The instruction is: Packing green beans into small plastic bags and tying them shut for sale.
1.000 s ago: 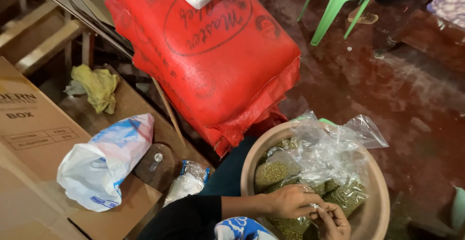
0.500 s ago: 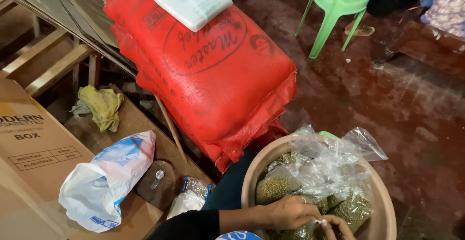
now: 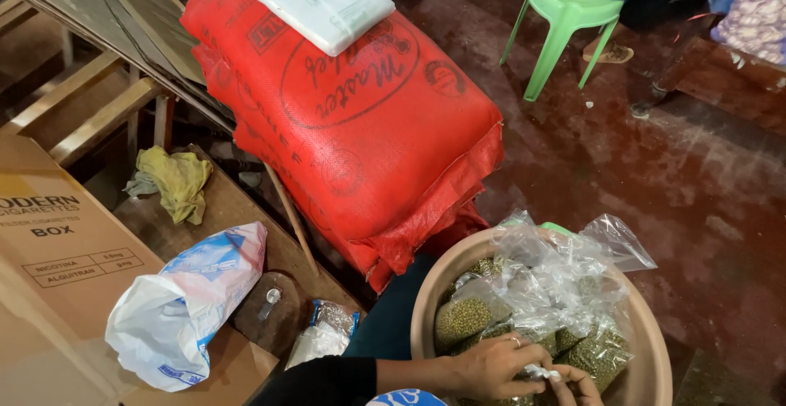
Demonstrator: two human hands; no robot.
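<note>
Your left hand [image 3: 491,367] and right hand [image 3: 577,385] met over the tan basin [image 3: 647,373], both pinching the twisted neck of a clear plastic bag [image 3: 536,371] of green beans that lay among other filled bags [image 3: 565,291], beside the red sacks [image 3: 360,128].

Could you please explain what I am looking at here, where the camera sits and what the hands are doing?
There is no machine: a person wears a camera on the head, looking down at their own two bare hands. The left hand and right hand meet over a tan basin filled with clear bags of green beans, pinching the twisted top of a bag between the fingers. Behind stand stacked red sacks with a white packet on top. To the left lie a cardboard box, a white-and-blue bag and a yellow rag. A green stool stands farther off.
</note>
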